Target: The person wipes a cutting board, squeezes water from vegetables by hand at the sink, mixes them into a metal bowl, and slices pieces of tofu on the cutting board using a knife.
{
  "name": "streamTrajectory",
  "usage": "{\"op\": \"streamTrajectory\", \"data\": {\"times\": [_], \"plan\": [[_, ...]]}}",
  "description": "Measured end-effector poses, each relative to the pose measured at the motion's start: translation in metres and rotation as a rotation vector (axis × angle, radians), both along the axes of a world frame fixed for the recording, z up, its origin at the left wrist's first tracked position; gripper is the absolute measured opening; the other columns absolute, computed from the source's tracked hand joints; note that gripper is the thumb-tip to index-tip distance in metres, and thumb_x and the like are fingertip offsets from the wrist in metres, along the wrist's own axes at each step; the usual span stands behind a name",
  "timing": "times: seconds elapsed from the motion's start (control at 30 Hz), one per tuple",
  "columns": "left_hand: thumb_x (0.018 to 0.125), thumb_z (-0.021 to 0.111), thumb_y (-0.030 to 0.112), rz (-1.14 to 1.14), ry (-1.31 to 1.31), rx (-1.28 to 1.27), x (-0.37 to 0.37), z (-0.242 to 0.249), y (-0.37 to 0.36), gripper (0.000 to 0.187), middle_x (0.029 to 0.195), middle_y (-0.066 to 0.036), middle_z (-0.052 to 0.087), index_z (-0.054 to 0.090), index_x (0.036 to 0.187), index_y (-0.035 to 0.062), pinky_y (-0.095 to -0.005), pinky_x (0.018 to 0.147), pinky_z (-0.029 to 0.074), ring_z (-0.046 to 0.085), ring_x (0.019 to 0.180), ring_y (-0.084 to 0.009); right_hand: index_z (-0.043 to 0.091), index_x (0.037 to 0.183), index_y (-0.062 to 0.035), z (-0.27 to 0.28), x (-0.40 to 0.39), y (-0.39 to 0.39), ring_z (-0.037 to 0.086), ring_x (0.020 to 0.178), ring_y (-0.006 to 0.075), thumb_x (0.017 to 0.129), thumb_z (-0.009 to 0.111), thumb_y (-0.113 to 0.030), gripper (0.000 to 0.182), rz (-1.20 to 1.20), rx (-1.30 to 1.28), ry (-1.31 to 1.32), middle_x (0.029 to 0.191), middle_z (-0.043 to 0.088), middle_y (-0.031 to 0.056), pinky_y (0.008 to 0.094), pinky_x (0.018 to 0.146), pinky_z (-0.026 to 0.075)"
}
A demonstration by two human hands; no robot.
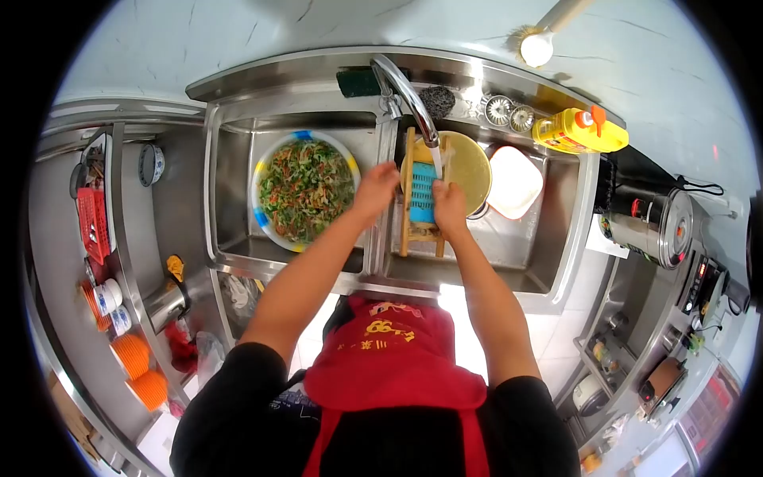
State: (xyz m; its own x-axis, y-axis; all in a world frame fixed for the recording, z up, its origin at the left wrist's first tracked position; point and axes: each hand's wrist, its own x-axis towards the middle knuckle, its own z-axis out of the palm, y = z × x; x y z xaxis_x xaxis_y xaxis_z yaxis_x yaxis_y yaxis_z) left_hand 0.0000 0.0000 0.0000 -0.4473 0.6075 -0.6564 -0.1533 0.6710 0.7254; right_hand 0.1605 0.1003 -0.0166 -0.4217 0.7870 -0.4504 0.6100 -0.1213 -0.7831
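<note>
A wooden-framed grater with a blue plastic grating panel [423, 193] is held in the right sink basin under the faucet [412, 97], and water runs onto it. My right hand [450, 208] is closed on the frame's right rail, thumb beside the blue panel. Just left of the frame, my left hand [377, 192] has its fingers curled in; whether anything is in them I cannot make out. Behind the grater is a round yellowish basin [470, 171], partly covered by it. A white rectangular tub [517, 183] sits to its right.
In the left basin stands a large round bowl [256, 193] of chopped greens. Along the sink's back ledge are a dark scouring pad [436, 102], metal strainers [509, 114] and a yellow detergent bottle [580, 131]. A metal pot [656, 226] stands at the right.
</note>
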Motion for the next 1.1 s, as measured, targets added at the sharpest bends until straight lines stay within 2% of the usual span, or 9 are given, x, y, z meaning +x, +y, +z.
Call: {"op": "streamTrajectory", "data": {"times": [0.1, 0.2, 0.27, 0.33, 0.57, 0.6, 0.7, 0.97, 1.1], "plan": [[0.091, 0.061, 0.014, 0.300, -0.075, 0.316, -0.021, -0.006, 0.078, 0.045, 0.117, -0.014, 0.061, 0.047, 0.132, 0.0019, -0.0348, 0.078, 0.055, 0.063, 0.095, -0.0222, 0.053, 0.095, 0.0055, -0.003, 0.005, 0.058, 0.060, 0.082, 0.0442, 0.093, 0.057, -0.035, 0.040, 0.030, 0.208, 0.001, 0.084, 0.061, 0.0301, 0.0479, 0.072, 0.046], [0.085, 0.065, 0.007, 0.515, -0.182, 0.266, -0.033, 0.011, 0.078, 0.043, 0.103, -0.018, 0.063, 0.048, 0.122, -0.0056, -0.0300, 0.063, 0.056, 0.066, 0.078, -0.0201, 0.053, 0.094, 0.0048, -0.011, 0.007, 0.040, 0.060, 0.081, 0.0442, 0.092, 0.058, -0.031, 0.036, -0.014, 0.116, 0.024, 0.084, 0.062, 0.0280, 0.0475, 0.073, 0.046], [0.084, 0.065, 0.007, 0.642, -0.180, 0.213, -0.039, 0.016, 0.079, 0.043, 0.098, -0.017, 0.063, 0.048, 0.122, -0.0052, -0.0305, 0.062, 0.056, 0.065, 0.079, -0.0195, 0.054, 0.099, 0.0060, 0.002, 0.010, 0.032, 0.061, 0.080, 0.0321, 0.092, 0.060, -0.027, 0.034, 0.025, 0.008, 0.071, 0.091, 0.063, 0.0223, 0.0416, 0.072, 0.047], [0.088, 0.063, 0.010, 0.779, -0.174, 0.167, -0.043, 0.008, 0.081, 0.047, 0.101, -0.016, 0.061, 0.042, 0.127, -0.0060, -0.0355, 0.068, 0.056, 0.063, 0.086, -0.0229, 0.053, 0.100, 0.0051, 0.016, 0.008, 0.017, 0.061, 0.084, 0.0362, 0.091, 0.061, -0.023, 0.031, 0.038, 0.070, 0.055, 0.092, 0.063, 0.0236, 0.0433, 0.075, 0.047], [0.094, 0.053, 0.012, 0.468, 0.066, 0.308, -0.042, 0.001, 0.086, 0.023, 0.091, -0.003, 0.060, 0.059, 0.115, 0.0041, -0.0256, 0.069, 0.047, 0.056, 0.081, -0.0132, 0.052, 0.104, 0.0043, 0.004, 0.022, 0.016, 0.062, 0.089, 0.0386, 0.086, 0.066, -0.019, 0.033, -0.038, -0.020, 0.141, 0.095, 0.063, 0.0244, 0.0423, 0.078, 0.048], [0.092, 0.056, 0.015, 0.333, 0.103, 0.306, -0.042, -0.001, 0.088, 0.052, 0.096, -0.007, 0.063, 0.042, 0.138, -0.0029, -0.0263, 0.076, 0.044, 0.055, 0.081, -0.0182, 0.052, 0.104, 0.0043, 0.009, 0.020, 0.016, 0.062, 0.089, 0.0386, 0.086, 0.066, -0.019, 0.033, -0.041, -0.018, 0.144, 0.095, 0.063, 0.0244, 0.0423, 0.078, 0.048], [0.090, 0.057, 0.017, 0.154, 0.245, 0.258, -0.044, -0.003, 0.091, 0.056, 0.102, -0.011, 0.064, 0.040, 0.141, -0.0011, -0.0275, 0.081, 0.044, 0.057, 0.086, -0.0198, 0.051, 0.106, 0.0026, 0.029, 0.028, 0.016, 0.061, 0.087, 0.0402, 0.086, 0.065, -0.017, 0.031, -0.048, -0.003, 0.095, 0.095, 0.063, 0.0253, 0.0431, 0.077, 0.048], [0.087, 0.058, 0.012, 0.249, 0.213, 0.248, 0.016, 0.025, 0.013, 0.048, 0.092, -0.012, 0.067, 0.051, 0.134, 0.0048, -0.0298, 0.076, 0.048, 0.061, 0.084, -0.0163, 0.049, 0.105, -0.0031, 0.129, 0.066, 0.027, 0.060, 0.082, 0.0437, 0.086, 0.060, -0.013, 0.024, 0.200, 0.638, -0.127, 0.094, 0.061, 0.0235, 0.0504, 0.069, 0.047], [0.089, 0.057, 0.009, 0.216, 0.105, 0.272, 0.056, 0.038, -0.026, 0.040, 0.097, -0.008, 0.066, 0.056, 0.129, 0.0048, -0.0278, 0.084, 0.047, 0.059, 0.091, -0.0147, 0.049, 0.100, -0.0068, 0.119, 0.103, 0.044, 0.060, 0.082, 0.0439, 0.088, 0.053, -0.015, 0.015, 0.398, 0.506, -0.472, 0.092, 0.059, 0.0210, 0.0521, 0.069, 0.047]]}}
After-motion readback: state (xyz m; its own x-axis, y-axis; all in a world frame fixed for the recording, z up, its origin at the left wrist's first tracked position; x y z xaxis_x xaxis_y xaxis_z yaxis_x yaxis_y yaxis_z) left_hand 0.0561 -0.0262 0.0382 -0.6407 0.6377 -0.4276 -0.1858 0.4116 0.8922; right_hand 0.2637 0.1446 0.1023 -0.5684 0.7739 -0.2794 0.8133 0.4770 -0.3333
